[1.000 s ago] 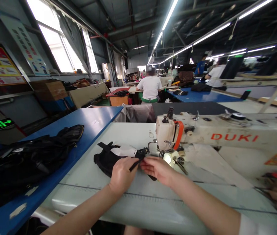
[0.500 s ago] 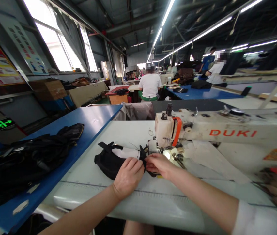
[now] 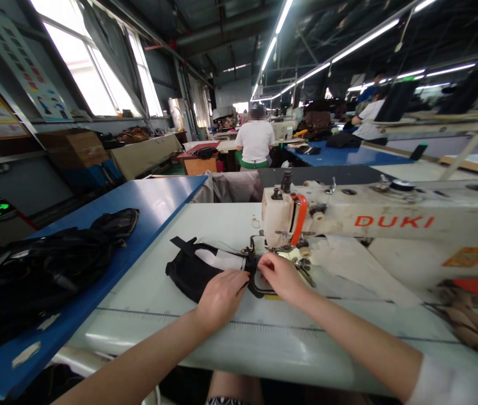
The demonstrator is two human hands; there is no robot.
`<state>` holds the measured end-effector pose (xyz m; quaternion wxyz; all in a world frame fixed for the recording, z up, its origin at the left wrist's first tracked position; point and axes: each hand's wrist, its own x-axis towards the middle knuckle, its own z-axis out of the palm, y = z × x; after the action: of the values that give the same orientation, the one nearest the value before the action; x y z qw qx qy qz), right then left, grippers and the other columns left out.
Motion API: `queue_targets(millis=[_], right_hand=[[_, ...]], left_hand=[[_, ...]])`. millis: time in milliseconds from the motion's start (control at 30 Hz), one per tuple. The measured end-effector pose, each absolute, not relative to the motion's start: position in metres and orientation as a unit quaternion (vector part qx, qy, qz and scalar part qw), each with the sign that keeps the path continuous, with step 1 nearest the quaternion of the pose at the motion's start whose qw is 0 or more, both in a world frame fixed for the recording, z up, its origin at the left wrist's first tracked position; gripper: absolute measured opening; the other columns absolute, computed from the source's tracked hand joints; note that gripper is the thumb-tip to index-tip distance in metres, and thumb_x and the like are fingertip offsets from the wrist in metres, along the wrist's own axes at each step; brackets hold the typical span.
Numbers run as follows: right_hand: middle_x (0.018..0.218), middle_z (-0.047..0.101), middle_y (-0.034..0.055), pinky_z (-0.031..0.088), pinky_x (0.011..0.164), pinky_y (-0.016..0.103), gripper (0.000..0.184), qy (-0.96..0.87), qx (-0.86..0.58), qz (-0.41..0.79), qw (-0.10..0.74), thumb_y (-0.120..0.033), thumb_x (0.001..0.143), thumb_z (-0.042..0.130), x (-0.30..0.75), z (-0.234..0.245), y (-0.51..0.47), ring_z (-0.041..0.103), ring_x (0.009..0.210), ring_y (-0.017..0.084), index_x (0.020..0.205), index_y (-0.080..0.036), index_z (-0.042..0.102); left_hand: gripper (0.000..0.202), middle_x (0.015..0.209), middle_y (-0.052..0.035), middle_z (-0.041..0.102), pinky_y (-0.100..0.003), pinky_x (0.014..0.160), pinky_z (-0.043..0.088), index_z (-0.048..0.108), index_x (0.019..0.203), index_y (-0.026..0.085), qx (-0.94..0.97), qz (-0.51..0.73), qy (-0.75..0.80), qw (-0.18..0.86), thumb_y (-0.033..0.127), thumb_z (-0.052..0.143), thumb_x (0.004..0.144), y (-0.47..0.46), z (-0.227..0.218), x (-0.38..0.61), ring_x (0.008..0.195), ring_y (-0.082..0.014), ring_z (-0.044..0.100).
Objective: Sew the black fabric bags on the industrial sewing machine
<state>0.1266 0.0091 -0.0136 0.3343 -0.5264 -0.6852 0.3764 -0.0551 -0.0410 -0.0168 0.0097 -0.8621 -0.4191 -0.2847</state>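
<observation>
A black fabric piece (image 3: 188, 275), which looks like a small bag part, lies on the pale sewing table left of the needle area. It has a white inner patch (image 3: 219, 260) and a dark strap end sticking up at its far left. My left hand (image 3: 224, 295) is closed on the near right edge of this piece, thumb and fingers pressed together. Beside the piece's right end, my right hand (image 3: 281, 275) is pinched in front of the sewing machine head (image 3: 283, 216). What its fingertips hold, if anything, is too small to make out.
On the blue table (image 3: 158, 197) to the left lies a heap of black fabric items (image 3: 53, 264). White sheet material (image 3: 357, 270) rests under the machine arm. Brown items (image 3: 475, 320) sit at the far right. A person in a white top (image 3: 255, 140) sits ahead.
My right hand has drawn slightly away from the black piece, its fingers now curled into a pinch. My left hand has shifted a little down and left along the edge. The view has tilted slightly.
</observation>
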Motion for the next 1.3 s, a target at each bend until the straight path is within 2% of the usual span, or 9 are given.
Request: queue_targets(millis=[100, 167, 400, 733, 900, 967, 1067, 1200, 1300], right_hand=[[0.103, 0.062, 0.0043, 0.044, 0.087, 0.034, 0.029, -0.758, -0.449, 0.313, 0.353, -0.006, 0.077, 0.048, 0.128, -0.011, 0.003, 0.058, 0.095, 0.019, 0.095, -0.023, 0.062], [0.108, 0.060, 0.0050, 0.044, 0.089, 0.034, 0.033, -0.814, -0.378, 0.270, 0.349, -0.005, 0.080, 0.045, 0.127, -0.010, 0.002, 0.058, 0.098, 0.019, 0.100, -0.024, 0.063], [0.109, 0.059, 0.0061, 0.047, 0.087, 0.034, 0.024, -0.861, -0.319, 0.220, 0.330, -0.009, 0.085, 0.046, 0.125, -0.008, 0.011, 0.058, 0.098, 0.019, 0.090, -0.022, 0.065], [0.106, 0.057, 0.0062, 0.045, 0.082, 0.033, 0.018, -0.882, -0.297, 0.242, 0.275, -0.009, 0.085, 0.045, 0.124, 0.006, 0.014, 0.057, 0.093, 0.019, 0.082, -0.021, 0.058], [0.081, 0.059, 0.0007, 0.047, 0.061, 0.028, 0.019, -0.852, -0.325, 0.292, 0.289, -0.011, 0.089, 0.036, 0.125, -0.001, 0.008, 0.057, 0.060, 0.014, 0.088, -0.023, 0.051], [0.083, 0.061, 0.0000, 0.047, 0.055, 0.025, 0.018, -0.838, -0.336, 0.312, 0.296, -0.013, 0.090, 0.034, 0.126, -0.006, 0.007, 0.058, 0.057, 0.012, 0.090, -0.024, 0.049], [0.105, 0.062, 0.0026, 0.050, 0.068, 0.028, 0.018, -0.824, -0.342, 0.323, 0.314, -0.012, 0.087, 0.039, 0.127, -0.011, 0.007, 0.062, 0.080, 0.015, 0.089, -0.024, 0.052], [0.109, 0.063, 0.0042, 0.045, 0.087, 0.035, 0.025, -0.840, -0.323, 0.307, 0.309, -0.010, 0.087, 0.040, 0.135, -0.016, 0.008, 0.059, 0.099, 0.019, 0.101, -0.023, 0.056], [0.137, 0.047, 0.0026, 0.042, 0.093, 0.034, 0.030, -0.876, -0.294, 0.265, 0.276, -0.006, 0.087, 0.037, 0.144, -0.019, 0.009, 0.051, 0.116, 0.019, 0.100, -0.023, 0.057]], left_hand=[[0.016, 0.095, -0.0041, 0.067, -0.030, 0.082, 0.053, 0.060, 0.101, 0.018, -0.836, -0.297, -0.456, -0.064, 0.018, 0.049, 0.090, -0.043, -0.012, -0.060, 0.089, -0.0167, 0.063], [0.015, 0.095, -0.0034, 0.066, -0.030, 0.083, 0.052, 0.060, 0.101, 0.019, -0.826, -0.304, -0.467, -0.089, 0.019, 0.051, 0.089, -0.044, -0.011, -0.062, 0.089, -0.0167, 0.063], [0.013, 0.092, 0.0000, 0.068, -0.027, 0.081, 0.051, 0.062, 0.097, 0.020, -0.788, -0.329, -0.500, -0.144, 0.020, 0.053, 0.087, -0.041, -0.013, -0.066, 0.086, -0.0158, 0.064], [0.016, 0.096, -0.0008, 0.069, -0.028, 0.083, 0.052, 0.063, 0.100, 0.020, -0.790, -0.337, -0.481, -0.177, 0.021, 0.051, 0.089, -0.038, -0.017, -0.072, 0.089, -0.0160, 0.065], [0.020, 0.099, -0.0002, 0.069, -0.029, 0.085, 0.053, 0.063, 0.103, 0.021, -0.791, -0.330, -0.491, -0.155, 0.019, 0.052, 0.087, -0.038, -0.020, -0.072, 0.090, -0.0162, 0.065], [0.025, 0.102, -0.0008, 0.069, -0.030, 0.086, 0.053, 0.063, 0.105, 0.021, -0.795, -0.328, -0.489, -0.149, 0.014, 0.052, 0.084, -0.037, -0.021, -0.072, 0.093, -0.0168, 0.065], [0.036, 0.104, -0.0015, 0.069, -0.031, 0.088, 0.053, 0.064, 0.108, 0.020, -0.809, -0.332, -0.466, -0.135, 0.004, 0.046, 0.080, -0.035, -0.025, -0.073, 0.095, -0.0160, 0.065], [0.038, 0.105, -0.0044, 0.068, -0.034, 0.088, 0.052, 0.063, 0.107, 0.018, -0.863, -0.303, -0.401, -0.045, 0.001, 0.039, 0.082, -0.035, -0.029, -0.072, 0.098, -0.0170, 0.063], [0.028, 0.105, -0.0094, 0.067, -0.039, 0.084, 0.052, 0.062, 0.104, 0.013, -0.901, -0.214, -0.372, 0.059, 0.006, 0.042, 0.086, -0.042, -0.023, -0.060, 0.099, -0.0221, 0.061]])
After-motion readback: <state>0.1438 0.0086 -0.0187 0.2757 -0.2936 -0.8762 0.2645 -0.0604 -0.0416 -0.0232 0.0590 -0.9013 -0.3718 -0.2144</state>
